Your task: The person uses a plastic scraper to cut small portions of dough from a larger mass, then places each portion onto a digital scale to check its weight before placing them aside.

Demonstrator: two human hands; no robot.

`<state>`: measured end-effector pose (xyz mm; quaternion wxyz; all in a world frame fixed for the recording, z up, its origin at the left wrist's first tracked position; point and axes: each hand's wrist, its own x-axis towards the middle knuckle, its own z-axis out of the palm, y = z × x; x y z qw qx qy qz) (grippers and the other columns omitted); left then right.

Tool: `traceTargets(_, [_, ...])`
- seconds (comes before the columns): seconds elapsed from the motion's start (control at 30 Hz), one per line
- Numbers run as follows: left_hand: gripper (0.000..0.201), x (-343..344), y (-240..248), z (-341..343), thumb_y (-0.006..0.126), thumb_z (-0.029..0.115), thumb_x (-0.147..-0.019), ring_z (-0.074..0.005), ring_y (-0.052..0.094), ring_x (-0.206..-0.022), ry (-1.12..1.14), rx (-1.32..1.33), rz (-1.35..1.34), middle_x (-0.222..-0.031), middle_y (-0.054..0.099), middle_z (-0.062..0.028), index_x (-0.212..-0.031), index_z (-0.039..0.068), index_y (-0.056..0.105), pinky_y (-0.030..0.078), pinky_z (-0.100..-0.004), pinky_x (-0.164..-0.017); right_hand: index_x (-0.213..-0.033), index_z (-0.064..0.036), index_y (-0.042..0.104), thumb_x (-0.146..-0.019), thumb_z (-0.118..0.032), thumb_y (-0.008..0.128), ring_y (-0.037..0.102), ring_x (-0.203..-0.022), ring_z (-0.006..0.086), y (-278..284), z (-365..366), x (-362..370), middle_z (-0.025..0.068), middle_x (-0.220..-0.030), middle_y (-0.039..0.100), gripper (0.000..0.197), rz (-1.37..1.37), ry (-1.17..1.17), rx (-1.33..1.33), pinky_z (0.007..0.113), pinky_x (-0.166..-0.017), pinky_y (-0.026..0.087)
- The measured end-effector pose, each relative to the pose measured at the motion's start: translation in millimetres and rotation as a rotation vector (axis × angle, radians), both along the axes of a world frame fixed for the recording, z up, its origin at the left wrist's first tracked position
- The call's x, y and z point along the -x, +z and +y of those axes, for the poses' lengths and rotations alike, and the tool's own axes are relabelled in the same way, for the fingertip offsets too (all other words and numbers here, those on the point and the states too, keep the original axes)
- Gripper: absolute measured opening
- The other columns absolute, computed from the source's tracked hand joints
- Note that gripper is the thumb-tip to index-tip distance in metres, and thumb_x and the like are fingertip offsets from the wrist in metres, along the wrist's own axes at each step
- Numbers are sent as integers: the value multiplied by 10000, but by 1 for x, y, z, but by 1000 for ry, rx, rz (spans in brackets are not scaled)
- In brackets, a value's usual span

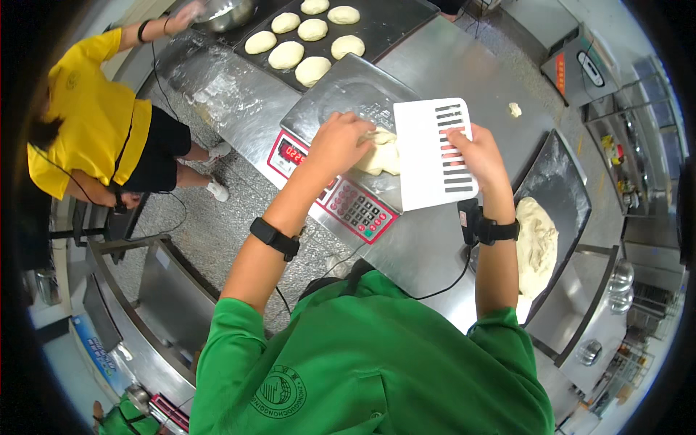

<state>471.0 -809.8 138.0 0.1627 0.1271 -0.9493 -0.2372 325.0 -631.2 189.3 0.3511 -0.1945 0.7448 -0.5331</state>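
Note:
A piece of pale dough point(382, 158) lies on the steel plate of a digital scale point(348, 90), which has a red-and-white key panel along its near side. My left hand point(344, 143) has its fingers curled over the left side of this dough. In my right hand point(473, 156) is a white plastic dough scraper point(424, 159) with a row of slots, pinched at its slotted edge. The scraper stands tilted just right of the dough and covers part of the scale. Whether it touches the dough I cannot tell.
A large dough mass point(536, 246) rests on a floured dark tray point(562, 174) at the right. Several dough rounds point(312, 30) lie on a black tray point(391, 29) at the back, beside a steel bowl point(226, 14). A dough scrap point(515, 109) sits on the steel table. A person in yellow point(98, 109) stands left.

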Motion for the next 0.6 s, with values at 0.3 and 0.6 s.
traceTargets(0.3, [162,32,10,1,588,116,-636,-269,498,-736,-19,112,-297,-670,547,-81,-779,48,556,418,-344,-666,-881,30,533,-793,-110,470,555,-621,120,-10,-9,4,71,-743,576,177,-67,18,112,234,-527,456])
traceTargets(0.6, [115,34,19,1,514,134,-659,-267,515,-690,-70,420,-316,-661,574,-85,-624,45,578,432,-363,-611,-880,43,526,-803,-117,464,576,-629,145,-26,-18,-9,97,-749,580,189,-162,-25,169,257,-532,477])
